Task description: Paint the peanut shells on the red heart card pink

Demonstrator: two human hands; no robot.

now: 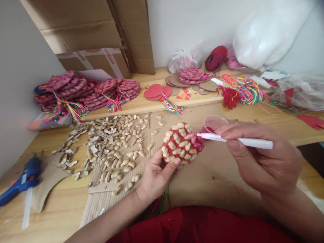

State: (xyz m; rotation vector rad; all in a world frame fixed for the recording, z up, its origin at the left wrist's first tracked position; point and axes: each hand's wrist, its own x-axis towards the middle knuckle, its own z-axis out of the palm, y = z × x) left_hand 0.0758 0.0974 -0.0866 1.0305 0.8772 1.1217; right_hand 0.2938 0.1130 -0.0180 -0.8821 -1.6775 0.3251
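My left hand [158,175] grips the lower left edge of a red disc [177,145], its thumb on the front. Peanut shells cover the disc; most are plain tan, while those at the right edge are painted pink-red [198,143]. My right hand [260,158] is closed around a white marker-like pen [254,142]. Its pink tip touches or nearly touches the painted shells; I cannot tell which. Just behind the pen stands a clear plastic cup [214,122] with red colour inside, partly hidden by my right hand.
Loose peanut shells [118,148] lie across cardboard on the left. A blue glue gun [30,172] rests at far left. Along the raised shelf are stacks of pink shell discs [60,87], red discs [155,91], coloured tassels [250,91], yarn [215,59] and plastic bags [186,60].
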